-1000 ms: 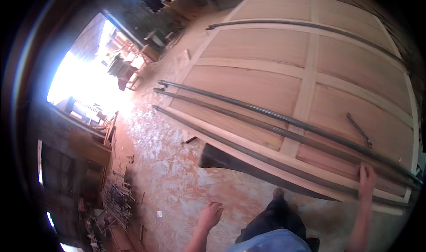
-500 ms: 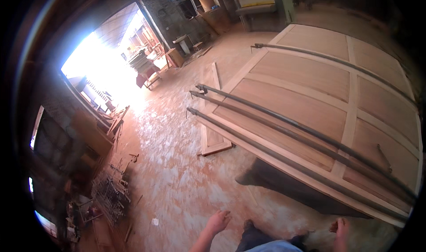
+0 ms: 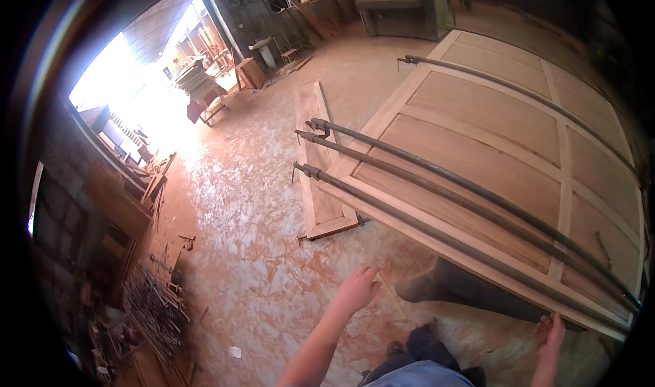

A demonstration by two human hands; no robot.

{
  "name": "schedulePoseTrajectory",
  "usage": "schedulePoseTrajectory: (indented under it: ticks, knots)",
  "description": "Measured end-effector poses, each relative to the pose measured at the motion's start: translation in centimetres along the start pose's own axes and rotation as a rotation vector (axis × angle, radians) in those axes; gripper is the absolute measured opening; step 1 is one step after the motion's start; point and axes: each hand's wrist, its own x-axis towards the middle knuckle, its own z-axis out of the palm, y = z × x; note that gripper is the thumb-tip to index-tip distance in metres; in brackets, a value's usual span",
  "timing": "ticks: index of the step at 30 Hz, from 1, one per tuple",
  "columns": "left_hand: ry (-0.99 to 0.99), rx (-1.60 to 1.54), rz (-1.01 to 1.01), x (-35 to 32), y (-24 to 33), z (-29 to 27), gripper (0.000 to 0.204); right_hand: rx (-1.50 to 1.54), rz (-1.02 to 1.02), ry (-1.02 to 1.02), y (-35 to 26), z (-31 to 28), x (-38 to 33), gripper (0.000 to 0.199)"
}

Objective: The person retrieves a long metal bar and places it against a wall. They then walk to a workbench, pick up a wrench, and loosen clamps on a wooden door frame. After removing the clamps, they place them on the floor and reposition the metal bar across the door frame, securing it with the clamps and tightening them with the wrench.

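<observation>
My left hand [image 3: 358, 290] hangs in the air over the floor, fingers loosely bent, with nothing visible in it. My right hand [image 3: 550, 331] is by the near edge of a large wooden panelled door [image 3: 464, 152], fingers half curled and nothing seen in them; whether it touches the edge I cannot tell. The door lies flat, raised above the floor. Across it run long metal bar clamps: a far clamp [image 3: 491, 81], a middle pair including this clamp [image 3: 443, 172], and a near clamp [image 3: 409, 220] along the edge. A small dark tool [image 3: 603, 249] rests on the door.
Past the door's left end, a narrow framed wooden panel [image 3: 327, 225] lies low. A dark rounded shape [image 3: 471, 288] sits beneath the door's near edge. A heap of thin rods [image 3: 153, 312] is at lower left. Stacked boards [image 3: 194, 80] stand by the bright doorway.
I have come closer to the door. My left hand has moved up and forward; my right hand has risen to the door's near edge.
</observation>
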Motion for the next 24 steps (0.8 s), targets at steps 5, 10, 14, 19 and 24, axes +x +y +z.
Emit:
schedulePoseTrajectory:
  ticks: [5, 10, 14, 19, 24]
  knots:
    - [-0.013, 0.111, 0.142, 6.8, -1.9, -4.4, 0.039, 0.130, 0.054, 0.040, -0.5, 7.5, 1.4, 0.025]
    - [0.102, 0.147, 0.080, 16.4, -5.9, -8.7, 0.043, 0.167, 0.024, 0.034, 0.9, 6.4, 4.7, 0.027]
    - [0.125, 0.258, 0.467, 19.3, -3.4, -7.5, 0.049, 0.059, 0.097, 0.015, 1.2, 10.7, 4.0, 0.038]
    - [-0.093, 0.220, 0.874, 23.5, 6.9, -0.4, 0.040, -0.063, 0.073, 0.156, 3.0, 12.2, -0.2, 0.033]
    - [-0.383, 0.191, 0.865, 22.7, 15.0, 4.3, 0.040, 0.109, 0.204, 0.271, 9.4, 6.8, -5.6, 0.028]
